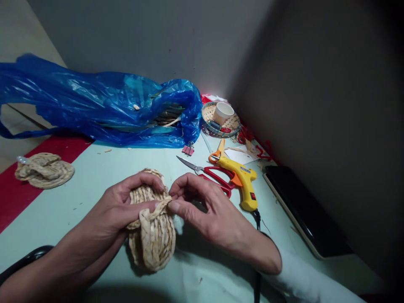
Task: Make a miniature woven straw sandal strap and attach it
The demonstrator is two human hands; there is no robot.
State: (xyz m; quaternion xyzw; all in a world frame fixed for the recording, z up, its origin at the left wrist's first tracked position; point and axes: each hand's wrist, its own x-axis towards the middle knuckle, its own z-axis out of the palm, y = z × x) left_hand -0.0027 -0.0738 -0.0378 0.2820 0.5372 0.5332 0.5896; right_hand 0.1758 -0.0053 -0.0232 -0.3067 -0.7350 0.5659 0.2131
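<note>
A small woven straw slipper (158,244) is held upright above the table in front of me. My left hand (116,210) grips it from the left, thumb across the braided strap and index finger over the top part. With thumb and index finger, my right hand (202,210) pinches the strap's right end at the slipper's edge. A whitish, translucent bit (178,224) shows just below the right fingertips; I cannot make out what it is. Red-handled scissors (217,170) lie behind my right hand, beside a yellow glue gun (246,179).
Another woven straw piece (46,170) lies at the left. Behind stands a blue plastic bag (110,105) with straw strands inside. A pink binder clip (188,148), a woven basket (208,113) holding a white cup (223,112), and a dark phone-like device (303,210) are along the back and right.
</note>
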